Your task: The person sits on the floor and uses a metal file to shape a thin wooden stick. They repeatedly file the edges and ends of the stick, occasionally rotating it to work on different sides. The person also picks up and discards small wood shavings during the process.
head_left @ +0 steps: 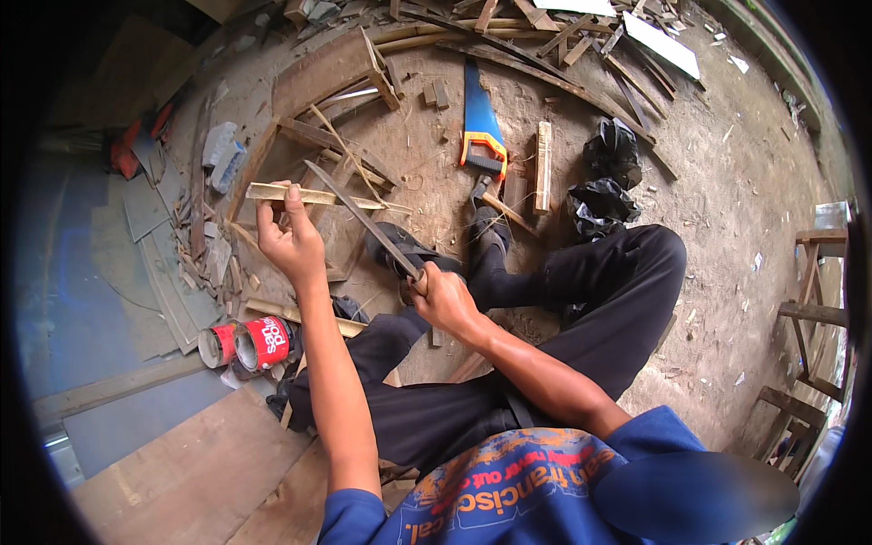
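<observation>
The pale strip (pixel 327 197) is pinched between thumb and fingers of the left hand (pixel 292 243) and crossed by the knife (pixel 380 235), which is gripped in the right hand (pixel 445 298). Shallow strokes, directed away from the left hand, are best made.

Hands: two, left hand (pixel 289 238) and right hand (pixel 445 300). Long-bladed knife (pixel 371 223): one. Pale strip (pixel 316 196) in left grip: one. Handsaw (pixel 480 113), blue and orange: one. Hammer (pixel 510 213): one. Red cans (pixel 265 345): two. Black plastic bags (pixel 602 204) beyond right knee: two. Pale wood block (pixel 543 168) right of saw: one. Small wood blocks (pixel 441 94) left of saw: two. Large white boards (pixel 661 44), far edge: two. Scrap timber (pixel 331 73): too tangled to count. Wooden frames (pixel 813 313), right edge: number unclear.
</observation>
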